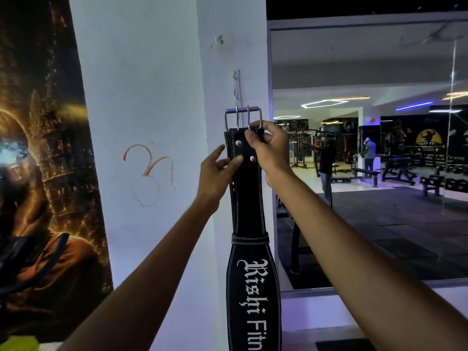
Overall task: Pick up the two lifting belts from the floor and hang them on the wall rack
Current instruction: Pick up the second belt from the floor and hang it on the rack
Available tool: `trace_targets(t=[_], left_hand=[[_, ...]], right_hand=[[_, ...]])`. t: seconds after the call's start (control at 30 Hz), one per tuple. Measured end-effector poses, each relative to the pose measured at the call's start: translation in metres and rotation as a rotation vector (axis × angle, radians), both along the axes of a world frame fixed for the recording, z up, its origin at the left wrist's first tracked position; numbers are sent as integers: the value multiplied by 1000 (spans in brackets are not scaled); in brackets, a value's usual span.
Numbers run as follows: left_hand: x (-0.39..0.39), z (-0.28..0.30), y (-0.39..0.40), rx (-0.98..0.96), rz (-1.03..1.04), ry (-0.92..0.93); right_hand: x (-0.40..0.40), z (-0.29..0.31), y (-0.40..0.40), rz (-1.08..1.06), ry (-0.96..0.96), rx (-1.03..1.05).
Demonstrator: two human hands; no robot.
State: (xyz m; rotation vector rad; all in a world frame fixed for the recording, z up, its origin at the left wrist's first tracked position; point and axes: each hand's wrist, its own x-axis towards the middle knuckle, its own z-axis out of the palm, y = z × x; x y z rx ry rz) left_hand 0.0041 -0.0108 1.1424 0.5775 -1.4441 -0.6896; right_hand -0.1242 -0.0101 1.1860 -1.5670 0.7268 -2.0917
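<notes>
A black lifting belt (pixel 249 203) hangs upright against the corner of a white pillar (pixel 157 102), its silver buckle (pixel 242 117) at the top, at 12 o'clock from both hands, and its wide lettered part running down past the bottom edge of the view. The buckle sits right at the lower end of a white wall rack (pixel 236 84), a narrow strip of hooks fixed to the pillar; whether the buckle is actually caught on a hook cannot be told. The right hand (pixel 268 150) is closed on the belt's top end just under the buckle, thumb in front and fingers curled over the right edge. The left hand (pixel 217 171), at 8 o'clock from the buckle, pinches the belt's left edge between thumb and fingers. An orange symbol (pixel 149 171) is drawn on the pillar at 9 o'clock from the left hand. A mirror (pixel 367 173) lies at 3 o'clock.
</notes>
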Motion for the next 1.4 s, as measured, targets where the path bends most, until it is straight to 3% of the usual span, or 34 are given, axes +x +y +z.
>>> trace_targets(t=[0.2,0.4,0.5,0.77,0.87,1.03,1.13,1.4], left_hand=[[2,-83,-9,141,17,-103],[-2,-138,0,194,94,-84],[-2,-153,5,227,34,-47],[8,-241,5,341,6,-402],[9,-240,2,322,-24,-453],[5,-197,-11,306,18,-206],[0,-193,-12,300,10,-283],[-3,-254,2,350,13,-500]], right_hand=[[-9,6,6,-19,-51,-12],[-14,1,5,-57,-60,18],[-15,-5,3,-65,-70,46],[-20,-10,7,-61,-77,44],[-23,-17,5,-75,-48,46],[-28,-24,6,-60,-33,66],[-29,-21,9,-69,-38,72],[-37,-23,10,-72,-72,64]])
